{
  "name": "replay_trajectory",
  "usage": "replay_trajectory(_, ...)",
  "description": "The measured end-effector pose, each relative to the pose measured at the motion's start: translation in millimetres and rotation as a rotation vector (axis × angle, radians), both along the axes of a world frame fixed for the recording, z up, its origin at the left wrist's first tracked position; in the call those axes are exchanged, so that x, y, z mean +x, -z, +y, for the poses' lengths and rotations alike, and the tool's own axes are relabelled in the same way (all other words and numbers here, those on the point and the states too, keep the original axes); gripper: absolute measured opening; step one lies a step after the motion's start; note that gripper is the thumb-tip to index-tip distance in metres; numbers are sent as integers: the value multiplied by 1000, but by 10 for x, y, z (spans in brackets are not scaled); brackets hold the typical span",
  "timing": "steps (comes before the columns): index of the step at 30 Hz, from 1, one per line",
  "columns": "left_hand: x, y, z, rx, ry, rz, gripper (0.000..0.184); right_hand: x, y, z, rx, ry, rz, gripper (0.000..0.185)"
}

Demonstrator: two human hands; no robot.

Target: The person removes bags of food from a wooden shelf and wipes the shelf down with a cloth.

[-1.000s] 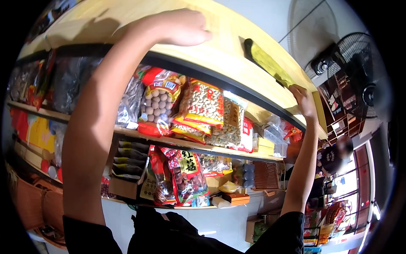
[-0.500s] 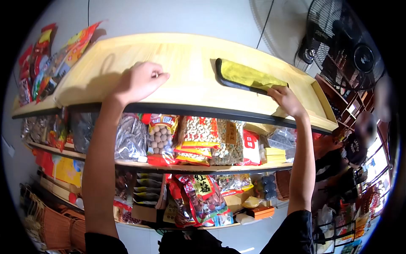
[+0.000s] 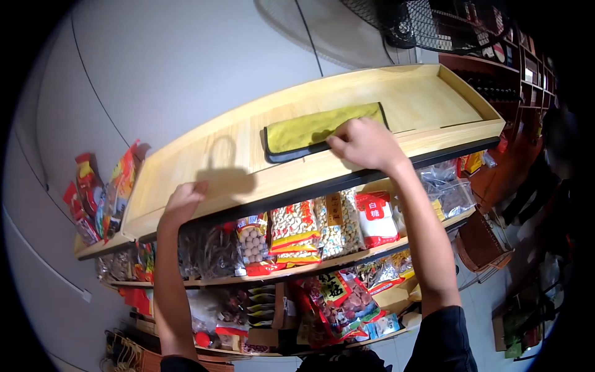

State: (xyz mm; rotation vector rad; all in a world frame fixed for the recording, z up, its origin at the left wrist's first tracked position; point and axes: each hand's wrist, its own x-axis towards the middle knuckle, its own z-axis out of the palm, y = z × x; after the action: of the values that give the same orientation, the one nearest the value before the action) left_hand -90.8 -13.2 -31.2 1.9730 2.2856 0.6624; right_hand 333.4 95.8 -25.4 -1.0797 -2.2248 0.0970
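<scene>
Pretty long pale wooden shelf top [image 3: 409, 96], trimmed in black below its front edge. A folded yellow-green cloth [image 3: 297, 130] with dark edging is laid around mid-length, nearer the front edge. Below that edge, bags of cashews [image 3: 294, 224] and a red-and-white bag [image 3: 377, 218] are lined up. The right hand [image 3: 362, 141] is curled over the cloth's front-right part; whether the fabric's actually gripped can't be told. The left hand [image 3: 185, 199] is held loosely fisted by the front edge, toward the left corner.
</scene>
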Motion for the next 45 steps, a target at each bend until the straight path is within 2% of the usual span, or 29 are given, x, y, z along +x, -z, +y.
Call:
replay_trajectory(2,64,2,-77,19,27,6,56,11,6,-28,44,1,45,33)
replay_trajectory(6,151,108,-85,277,85,-37,46,29,56,16,75,-1,45,33)
replay_trajectory(8,139,66,-87,258,94,14,44,74,19,-54,36,-31,37,40)
replay_trajectory(12,174,77,-115,290,36,97,46,79,25,-64,28,-42,-6,42)
replay_trajectory(17,134,54,-109,237,-9,42,46,102,-45,-69,-94,-58,-135,46)
replay_trajectory(24,55,84,-42,208,-48,-34,46,98,43,-19,-6,-83,-6,48)
replay_trajectory(25,85,67,-49,213,-54,-36,46,134,-35,-88,-79,-71,-54,45)
replay_trajectory(27,130,29,-80,168,-24,84,47,106,-5,-41,-63,-85,-55,47)
replay_trajectory(32,28,62,-44,176,29,135,47,166,-52,-66,-75,-168,-124,57)
replay_trajectory(39,25,44,-39,190,75,144,45,130,23,15,62,-196,-51,56)
replay_trajectory(45,94,36,-69,244,89,132,43,132,-41,-38,-63,-162,-99,56)
